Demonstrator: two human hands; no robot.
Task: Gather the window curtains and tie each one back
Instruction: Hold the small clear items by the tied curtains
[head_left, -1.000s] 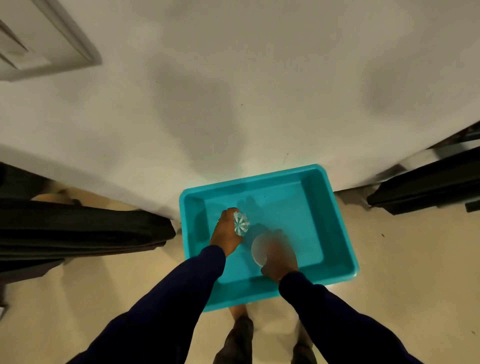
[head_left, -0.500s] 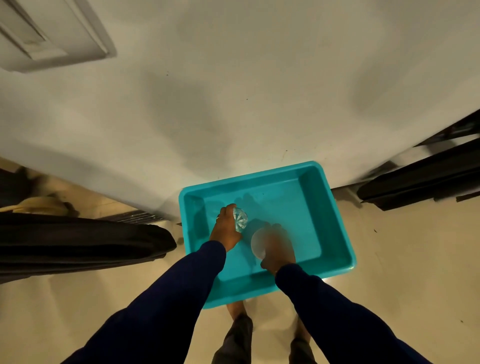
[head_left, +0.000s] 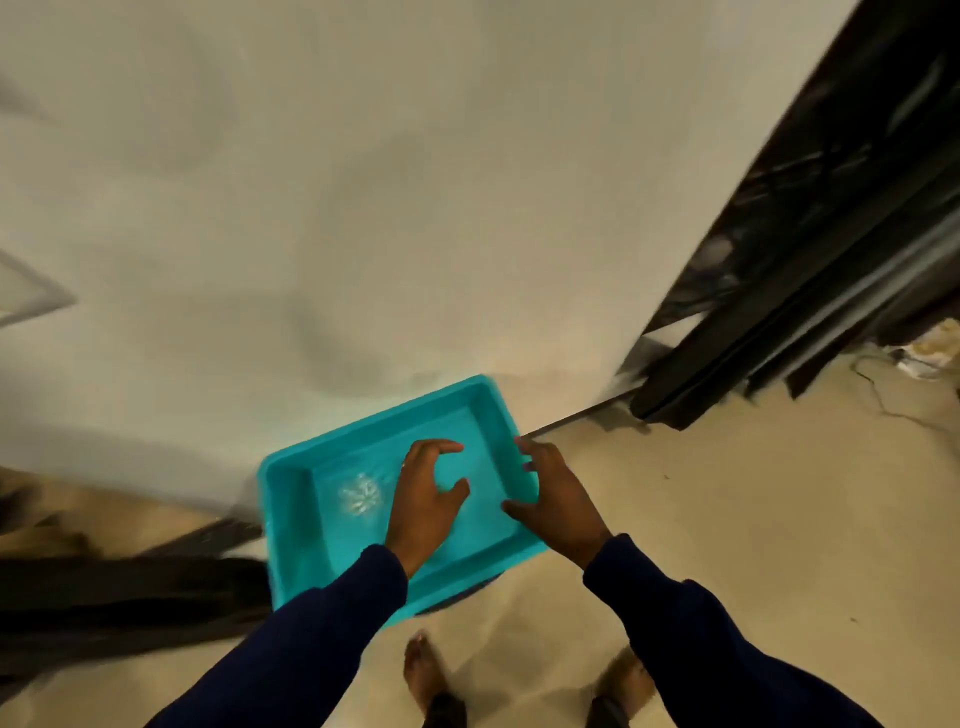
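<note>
The teal plastic tray (head_left: 291, 525) sat on the floor (head_left: 727, 545) against the pale wall (head_left: 415, 208), with a clear, faceted crystal-like piece (head_left: 359, 494) lying blurred on its bottom left of the left hand (head_left: 423, 501). That hand hovered over the tray with fingers loosely spread and holding nothing, and the right hand (head_left: 558, 496) hung over the tray's right rim, fingers likewise spread and empty. Dark curtains hung at the right (head_left: 810, 218) and lay bunched at the left (head_left: 119, 597), both well apart from the hands.

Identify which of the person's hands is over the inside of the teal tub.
The left hand: it hovers over the tub's floor, while the right hand is at its right rim.
</note>
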